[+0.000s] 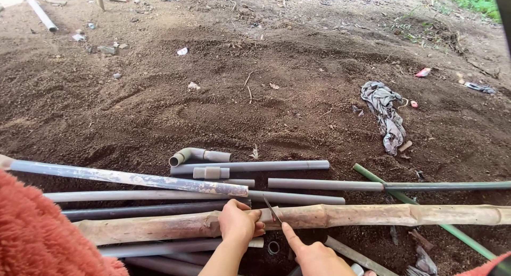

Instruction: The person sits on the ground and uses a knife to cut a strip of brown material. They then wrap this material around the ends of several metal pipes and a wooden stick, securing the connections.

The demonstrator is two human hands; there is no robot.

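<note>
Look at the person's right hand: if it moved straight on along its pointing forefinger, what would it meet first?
Probably the bamboo pole: the right hand points up-left at it, beside the thin blade resting there. Depth is unclear.

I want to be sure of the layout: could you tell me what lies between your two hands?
In the head view, a small blade against the bamboo pole.

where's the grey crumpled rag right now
In the head view, the grey crumpled rag lies on the bare brown soil at upper right, beyond the long bamboo pole and the grey plastic pipes, with a small red scrap nearby.
</note>
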